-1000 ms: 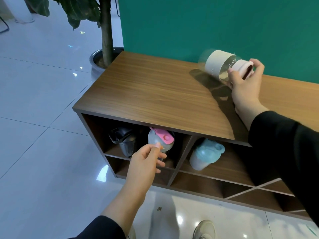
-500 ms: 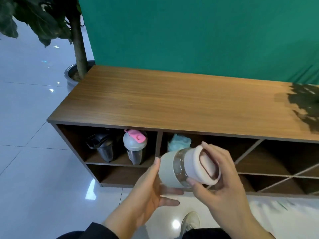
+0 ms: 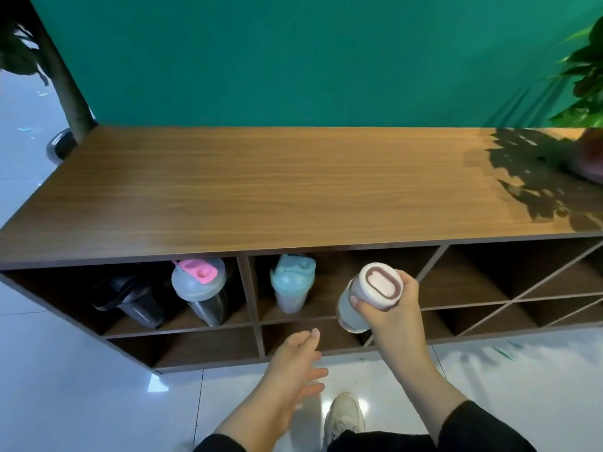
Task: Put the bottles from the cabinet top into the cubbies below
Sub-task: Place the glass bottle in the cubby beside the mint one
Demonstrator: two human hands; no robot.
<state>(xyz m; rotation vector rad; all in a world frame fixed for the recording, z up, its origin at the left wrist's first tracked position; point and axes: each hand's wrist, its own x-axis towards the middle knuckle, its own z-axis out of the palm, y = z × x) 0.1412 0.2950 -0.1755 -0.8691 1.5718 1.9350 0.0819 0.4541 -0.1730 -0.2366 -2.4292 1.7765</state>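
Right hand (image 3: 390,313): closed round a clear bottle (image 3: 368,298) with white lid, held tilted at the mouth of the upper cubby at 5 o'clock of centre, beside a teal-lidded bottle (image 3: 291,283) inside. Left hand (image 3: 293,370): open, empty, fingers spread, at 6 o'clock before the lower cubbies. Pink-lidded bottle (image 3: 200,290) and black bottle (image 3: 130,300): upper left cubby, 8 o'clock. Cabinet (image 3: 261,190) top: bare wood.

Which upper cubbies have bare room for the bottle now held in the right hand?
The left cubby is crowded: black bottle beside pink-lidded bottle. The middle cubby has bare shelf right of the blue bottle, where the right hand holds the clear bottle. Cubbies further right look bare.
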